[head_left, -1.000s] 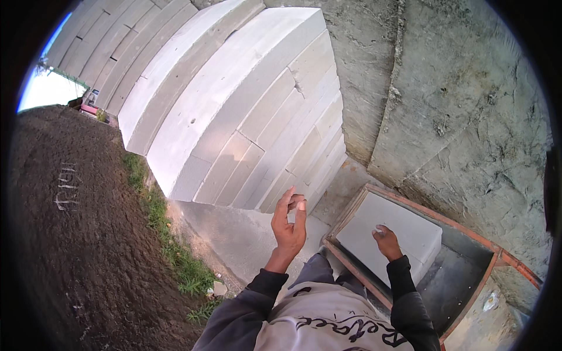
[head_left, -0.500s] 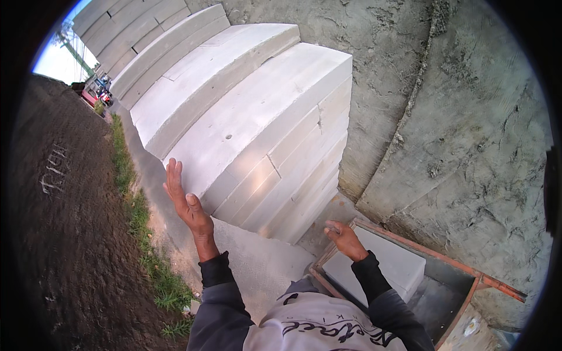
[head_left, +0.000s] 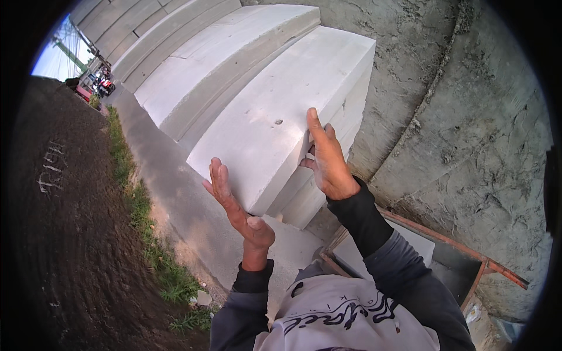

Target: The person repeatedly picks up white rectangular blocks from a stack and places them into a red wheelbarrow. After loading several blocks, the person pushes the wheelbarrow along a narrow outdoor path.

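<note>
A stack of pale lightweight concrete blocks rises in front of me, with a smooth white block [head_left: 269, 126] on top of its near row. My left hand [head_left: 243, 213] is at this block's near left end, fingers stretched upward and thumb apart. Close against the block's near long side is my right hand [head_left: 331, 164], its thumb pointing up and its other fingers spread and partly hidden. Whether either palm touches the block I cannot tell. Neither hand grips anything.
A rusty-framed cart [head_left: 468, 257] holding another pale block [head_left: 413, 240] stands at my right. Behind it rises a rough cement wall [head_left: 468, 134]. Higher block rows [head_left: 228, 64] step away at the back. Left lie a paved strip [head_left: 170, 169], grass [head_left: 137, 228] and a dark rough surface [head_left: 88, 234].
My right hand has come up from beside the cart to the top block's near side. My left hand remains open near its left end. The view has shifted slightly.
</note>
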